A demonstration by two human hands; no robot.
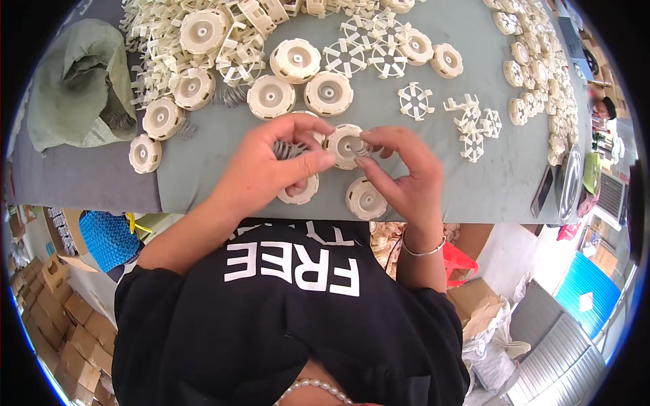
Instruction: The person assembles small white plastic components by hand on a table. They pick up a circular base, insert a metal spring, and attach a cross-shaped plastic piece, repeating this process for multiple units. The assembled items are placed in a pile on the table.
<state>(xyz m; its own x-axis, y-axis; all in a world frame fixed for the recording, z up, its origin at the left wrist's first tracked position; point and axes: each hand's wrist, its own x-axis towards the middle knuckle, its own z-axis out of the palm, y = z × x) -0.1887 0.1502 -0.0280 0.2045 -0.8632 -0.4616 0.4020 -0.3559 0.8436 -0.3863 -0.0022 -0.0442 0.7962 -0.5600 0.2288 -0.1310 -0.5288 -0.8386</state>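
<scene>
My left hand [281, 159] is closed around several grey coil springs [290, 149] above the table's near edge. Between the thumb and fingers of my right hand [406, 169] is a single coil spring [357, 148]. It is held over a cream round plastic housing [343, 137] that lies between both hands; whether the spring touches it I cannot tell. Another round housing [367, 198] lies below my right hand, and one more [302, 191] is partly hidden under my left hand.
A heap of cream plastic parts [169, 51] covers the back left, beside a green-grey sack [81, 88]. Spoked rings [415, 101] lie to the right of the middle. Rows of round assemblies [535, 68] fill the right side. A dark phone-like slab [542, 191] lies at the right edge.
</scene>
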